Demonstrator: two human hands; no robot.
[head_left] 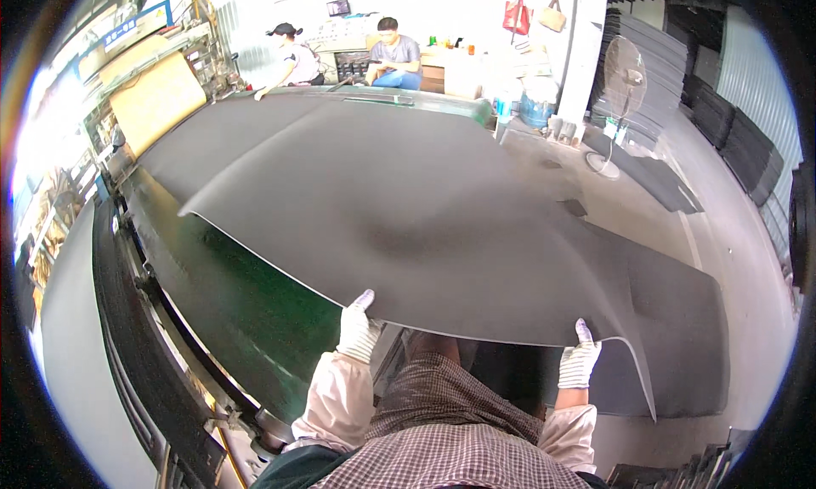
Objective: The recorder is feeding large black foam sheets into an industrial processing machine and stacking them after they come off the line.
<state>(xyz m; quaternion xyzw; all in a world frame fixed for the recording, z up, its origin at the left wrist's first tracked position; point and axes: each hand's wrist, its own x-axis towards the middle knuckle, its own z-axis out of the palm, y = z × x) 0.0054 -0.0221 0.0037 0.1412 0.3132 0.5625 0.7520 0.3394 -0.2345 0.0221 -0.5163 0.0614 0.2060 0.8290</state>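
A large, thin dark grey sheet (382,192) stretches away from me, its near edge lifted and its middle sagging a little. My left hand (359,332), in a white striped work glove, pinches that edge with the thumb on top. Farther right along the same edge, my right hand (578,361) grips it in a matching glove. Past the right hand, the sheet's corner droops. The fingers of both hands are hidden beneath the sheet. Under its left side shows a green conveyor belt (255,319).
More dark sheets (684,319) lie low at the right. A black machine rail (183,327) runs along the left. Two people, one at the belt's far end (297,64) and one seated (398,56), are at the back. A standing fan (625,81) and stacked sheets (659,56) stand far right.
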